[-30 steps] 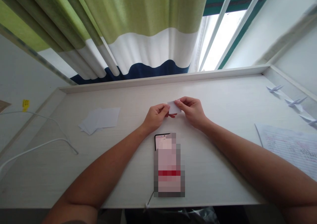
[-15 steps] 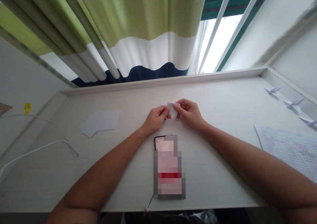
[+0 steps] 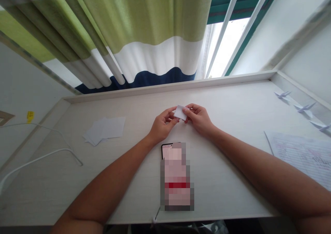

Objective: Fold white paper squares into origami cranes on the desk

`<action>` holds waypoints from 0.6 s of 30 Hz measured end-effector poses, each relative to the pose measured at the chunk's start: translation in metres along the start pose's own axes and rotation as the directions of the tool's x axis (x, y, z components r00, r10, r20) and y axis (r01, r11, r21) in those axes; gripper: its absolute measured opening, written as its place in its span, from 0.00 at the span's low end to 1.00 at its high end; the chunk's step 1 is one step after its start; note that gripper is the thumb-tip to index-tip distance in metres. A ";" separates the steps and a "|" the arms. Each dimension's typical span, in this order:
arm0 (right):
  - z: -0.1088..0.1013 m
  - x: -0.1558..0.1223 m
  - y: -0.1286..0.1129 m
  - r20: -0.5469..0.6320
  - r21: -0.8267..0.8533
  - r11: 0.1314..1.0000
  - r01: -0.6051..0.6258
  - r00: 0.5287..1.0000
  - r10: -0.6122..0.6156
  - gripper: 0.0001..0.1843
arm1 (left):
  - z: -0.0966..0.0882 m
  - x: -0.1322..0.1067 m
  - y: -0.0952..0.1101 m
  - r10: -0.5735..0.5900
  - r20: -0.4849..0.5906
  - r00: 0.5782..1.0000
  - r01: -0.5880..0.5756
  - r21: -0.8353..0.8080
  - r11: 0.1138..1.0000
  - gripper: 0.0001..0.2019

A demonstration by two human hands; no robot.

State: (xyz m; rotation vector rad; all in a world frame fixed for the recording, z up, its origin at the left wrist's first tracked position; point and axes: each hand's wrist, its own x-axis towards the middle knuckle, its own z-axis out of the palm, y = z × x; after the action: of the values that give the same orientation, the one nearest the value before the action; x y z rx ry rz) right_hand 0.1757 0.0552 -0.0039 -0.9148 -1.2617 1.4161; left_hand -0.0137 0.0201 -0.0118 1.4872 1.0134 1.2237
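A small folded piece of white paper (image 3: 180, 112) is held over the desk, a little beyond the phone. My right hand (image 3: 199, 117) pinches its right side, thumb on the face and fingers curled behind. My left hand (image 3: 162, 124) is at its left side, fingers reaching behind the paper and the thumb by its lower left corner. How far the left fingers grip behind it is hidden. The phone (image 3: 176, 173), its screen mostly blurred out, lies on the desk between my forearms.
Loose white paper sheets (image 3: 111, 127) lie at left, near a white cable (image 3: 59, 149). Several folded paper shapes (image 3: 306, 107) line the right side, with a written, lined sheet (image 3: 300, 154) nearer. The desk's raised back edge (image 3: 165, 87) runs below a curtain (image 3: 155, 27).
My left thumb has moved off the paper's face to its lower corner, and the left fingers have opened a little. The paper has turned slightly. The view has shifted slightly.
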 end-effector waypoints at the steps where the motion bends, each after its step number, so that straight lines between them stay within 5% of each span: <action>1: 0.000 0.000 0.000 0.001 -0.004 1.000 -0.001 1.000 0.001 0.26 | 0.000 0.000 0.001 -0.006 -0.011 1.000 0.006 -0.006 1.000 0.24; 9: 0.005 -0.006 -0.006 0.074 -0.041 0.999 0.021 0.997 -0.018 0.26 | 0.001 0.001 0.010 -0.046 -0.064 0.997 0.043 -0.042 0.998 0.11; 18: 0.005 -0.008 -0.001 0.127 -0.097 0.991 0.096 0.988 -0.083 0.21 | 0.001 0.000 0.016 -0.081 -0.089 0.993 0.073 -0.090 0.993 0.12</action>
State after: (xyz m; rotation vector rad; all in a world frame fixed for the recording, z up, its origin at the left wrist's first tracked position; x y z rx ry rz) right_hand 0.1727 0.0463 -0.0025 -0.8387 -1.4616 1.3638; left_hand -0.0120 0.0167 0.0033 1.3227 1.0561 1.2745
